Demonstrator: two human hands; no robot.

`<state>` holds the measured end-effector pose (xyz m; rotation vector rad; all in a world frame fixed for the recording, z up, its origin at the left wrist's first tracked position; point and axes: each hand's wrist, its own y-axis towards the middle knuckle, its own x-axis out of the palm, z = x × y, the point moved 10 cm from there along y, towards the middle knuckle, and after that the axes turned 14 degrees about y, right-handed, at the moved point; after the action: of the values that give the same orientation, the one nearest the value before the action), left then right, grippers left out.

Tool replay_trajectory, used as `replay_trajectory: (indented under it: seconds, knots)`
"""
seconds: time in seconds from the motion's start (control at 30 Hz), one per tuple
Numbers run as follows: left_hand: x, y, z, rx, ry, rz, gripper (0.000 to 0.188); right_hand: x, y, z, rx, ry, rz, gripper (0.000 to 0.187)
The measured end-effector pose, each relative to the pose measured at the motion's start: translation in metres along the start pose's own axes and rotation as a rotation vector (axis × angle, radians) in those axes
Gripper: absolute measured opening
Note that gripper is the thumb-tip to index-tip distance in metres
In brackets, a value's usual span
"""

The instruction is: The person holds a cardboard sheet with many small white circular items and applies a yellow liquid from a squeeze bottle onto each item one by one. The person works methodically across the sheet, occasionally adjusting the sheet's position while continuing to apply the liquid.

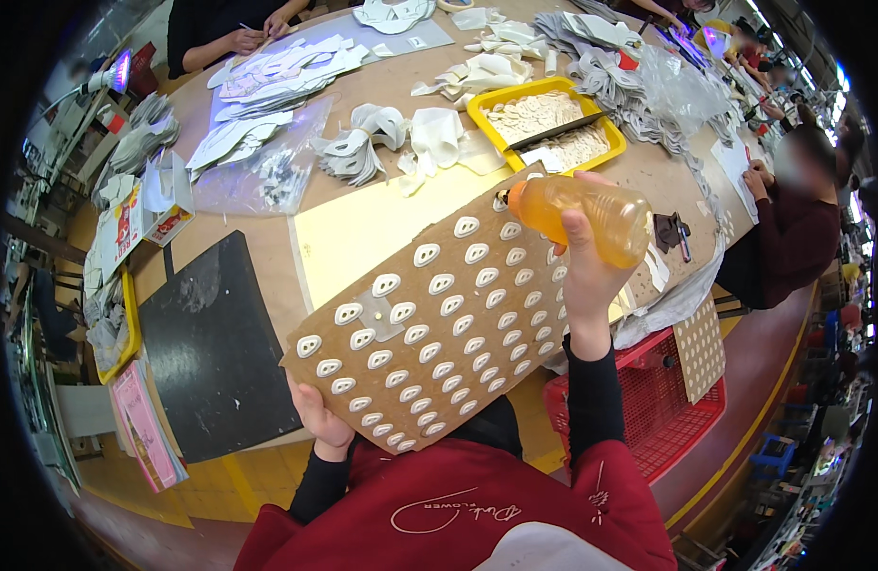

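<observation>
My left hand (322,419) grips the lower left edge of a brown cardboard sheet (418,360), thumb over its face and other fingers hidden beneath. Rows of small white oval pieces (426,254), each with two holes, cover the sheet, and a greyish patch (380,316) shows among them. The sheet is held tilted at the table's near edge. Wrapped in my right hand (591,257) is a clear squeeze bottle (610,211) of amber liquid with an orange cap. It lies nearly sideways, its dark tip over the piece at the sheet's far corner.
A yellow tray (478,111) of small pale pieces stands beyond the sheet. Yellow paper (349,243) and a black mat (215,352) lie to the left. Fabric stacks (292,71) line the far side. At right are a red basket (639,404) and a seated person (796,228).
</observation>
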<state>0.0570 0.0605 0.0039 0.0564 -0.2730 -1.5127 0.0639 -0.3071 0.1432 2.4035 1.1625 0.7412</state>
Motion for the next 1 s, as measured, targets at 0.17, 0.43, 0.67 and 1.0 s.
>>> replay_trajectory:
  seconds: [0.17,0.43,0.67,1.0]
  knots:
    - [0.003,-0.001,0.002,-0.001,-0.006,-0.006,0.058,-0.008,0.006,-0.001,-0.008,-0.035,0.028,0.040]
    - [0.005,-0.002,0.002,-0.005,0.016,-0.006,0.058,-0.022,-0.003,0.000,0.012,0.015,0.068,0.042]
    - [0.013,-0.001,0.008,-0.018,-0.028,-0.011,0.057,-0.012,-0.014,0.003,0.034,0.111,0.007,0.051]
    - [0.053,0.034,-0.019,-0.281,-0.245,0.008,0.050,-0.088,-0.052,0.025,0.314,0.346,0.248,0.078]
